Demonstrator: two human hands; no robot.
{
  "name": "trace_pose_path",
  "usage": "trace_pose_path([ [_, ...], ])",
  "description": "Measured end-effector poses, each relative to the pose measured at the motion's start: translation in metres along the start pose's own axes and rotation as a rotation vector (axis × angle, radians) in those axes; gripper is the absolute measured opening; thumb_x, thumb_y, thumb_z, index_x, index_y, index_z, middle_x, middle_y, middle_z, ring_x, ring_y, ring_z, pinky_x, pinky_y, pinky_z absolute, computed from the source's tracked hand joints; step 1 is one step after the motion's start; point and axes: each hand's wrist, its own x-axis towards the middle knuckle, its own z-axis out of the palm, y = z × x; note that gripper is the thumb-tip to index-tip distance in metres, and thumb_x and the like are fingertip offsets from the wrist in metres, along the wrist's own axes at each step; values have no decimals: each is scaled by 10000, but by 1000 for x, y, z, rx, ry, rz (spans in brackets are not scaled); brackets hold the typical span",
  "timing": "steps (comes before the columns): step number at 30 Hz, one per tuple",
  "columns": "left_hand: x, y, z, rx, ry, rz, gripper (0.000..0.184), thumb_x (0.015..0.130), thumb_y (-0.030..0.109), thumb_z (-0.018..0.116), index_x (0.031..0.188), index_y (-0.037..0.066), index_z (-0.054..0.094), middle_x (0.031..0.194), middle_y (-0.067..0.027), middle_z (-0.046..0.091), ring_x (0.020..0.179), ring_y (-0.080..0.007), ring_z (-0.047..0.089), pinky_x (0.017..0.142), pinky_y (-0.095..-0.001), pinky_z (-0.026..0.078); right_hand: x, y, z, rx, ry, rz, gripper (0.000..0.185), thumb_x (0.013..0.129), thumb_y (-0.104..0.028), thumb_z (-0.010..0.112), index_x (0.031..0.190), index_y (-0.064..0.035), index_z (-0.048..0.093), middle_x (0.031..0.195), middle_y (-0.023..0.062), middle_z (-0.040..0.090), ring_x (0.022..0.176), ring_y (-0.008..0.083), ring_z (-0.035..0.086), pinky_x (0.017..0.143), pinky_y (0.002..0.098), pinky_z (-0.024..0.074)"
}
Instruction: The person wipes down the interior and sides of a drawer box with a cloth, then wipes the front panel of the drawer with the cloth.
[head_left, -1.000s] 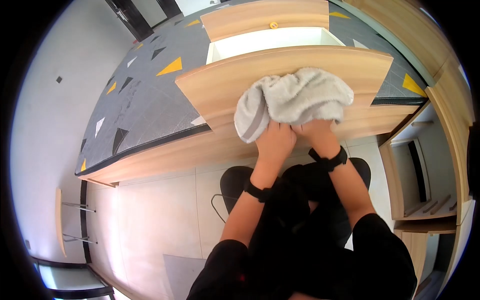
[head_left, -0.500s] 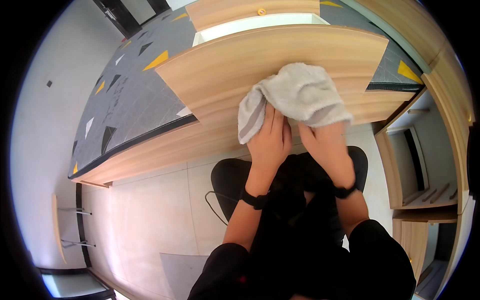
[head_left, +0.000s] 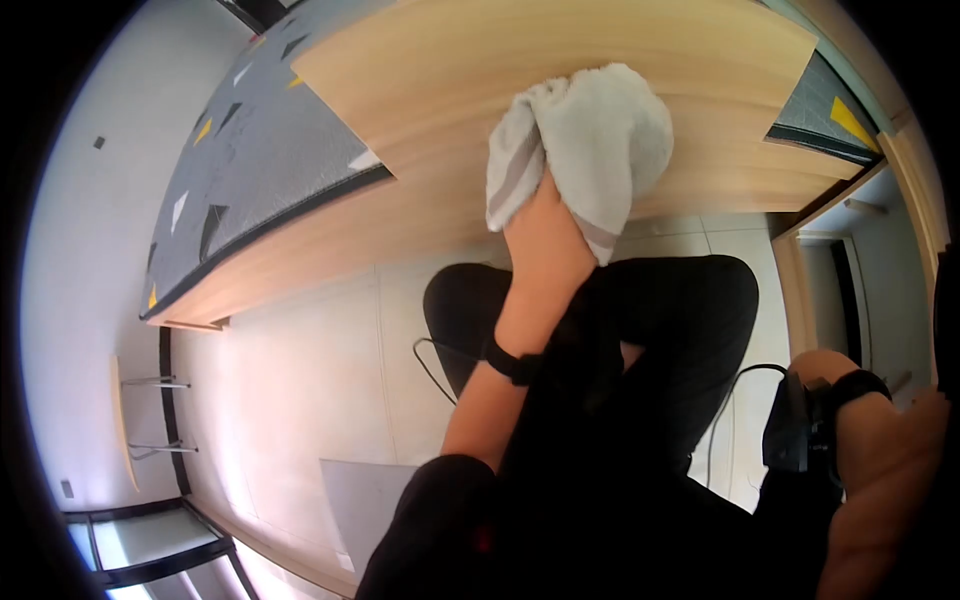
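Note:
A whitish-grey cloth [head_left: 615, 135] with a grey band near its edge lies draped against a light wooden drawer front [head_left: 420, 90]. My left hand [head_left: 545, 225] is under the cloth and holds it against the wood; its fingers are covered. Low on the right, my right hand [head_left: 820, 366] is away from the cloth, beside a small black device [head_left: 787, 430] with a black cable. The fingers of that hand are hidden behind the device, so whether they touch it does not show.
A grey patterned mattress [head_left: 270, 160] on a wooden bed frame [head_left: 260, 270] extends to the left. Wooden shelving [head_left: 790, 300] stands at the right. My bent knees [head_left: 700, 300] are over the tiled floor [head_left: 300, 380]. A wall-mounted wooden board [head_left: 125, 420] is at far left.
My right hand has left the cloth and moved down to the right, beside the black device. The left hand stays on the cloth. The view has tilted down, leaving the drawer's opening out of view.

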Motion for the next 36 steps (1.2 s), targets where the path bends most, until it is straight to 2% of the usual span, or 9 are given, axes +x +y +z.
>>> trace_pose_path([
  [6,-3,-2,-1,-13,-61,-35,739,759,259,760,1371,-28,461,1347,-257,534,1242,-445,497,1034,-463,389,4,6,2,97,37,-10,93,788,-10,574,752,-90,541,706,90,556,573,222,463,521,319,309],
  [16,-6,2,0,-16,-115,-72,670,798,184,656,1402,-21,451,1430,-216,463,1317,-471,401,1085,-511,327,11,24,11,356,208,-42,209,788,12,537,642,-110,450,588,44,482,442,145,364,402,252,196],
  [17,-7,1,1,-16,-154,-121,686,800,207,666,1416,0,444,1413,-209,486,1330,-447,405,1095,-519,319,10,63,25,839,296,-612,190,874,-16,517,705,-86,465,646,51,521,440,147,445,377,272,333],
  [19,-15,-19,17,145,-60,39,614,790,340,746,1312,70,568,1291,-165,607,1193,-347,563,994,-408,445,-41,67,8,1239,186,-585,224,910,-79,524,717,-97,635,725,54,645,577,186,621,442,367,460],
  [20,-5,-11,10,156,-55,55,586,800,343,738,1300,78,586,1325,-148,593,1250,-326,530,1032,-410,422,-29,57,28,1192,136,-559,224,910,-79,524,717,-97,635,725,54,645,577,186,621,442,367,460],
  [21,0,-3,5,-5,41,15,772,785,352,735,1427,35,446,1433,-173,500,1374,-367,401,1148,-458,276,-7,48,77,1417,89,-325,171,867,-130,552,702,-122,596,670,46,580,545,185,573,428,365,411],
  [22,1,-3,6,-10,48,1,796,770,384,757,1422,41,457,1445,-181,488,1383,-365,393,1154,-460,266,6,47,105,1632,64,-56,143,824,-182,580,688,-147,556,615,37,515,512,185,526,415,363,362],
  [23,2,2,0,195,5,19,803,771,418,770,1418,56,461,1443,-162,487,1368,-368,396,1119,-442,312,8,50,124,1704,45,-18,143,826,-180,579,690,-142,556,617,40,515,515,187,525,419,362,364],
  [36,-6,-13,16,-18,60,-64,763,750,367,784,1367,18,503,1395,-234,497,1315,-445,414,1090,-514,311,22,28,176,1647,-102,-274,150,853,-150,562,726,-73,547,642,72,518,541,213,523,470,354,394],
])
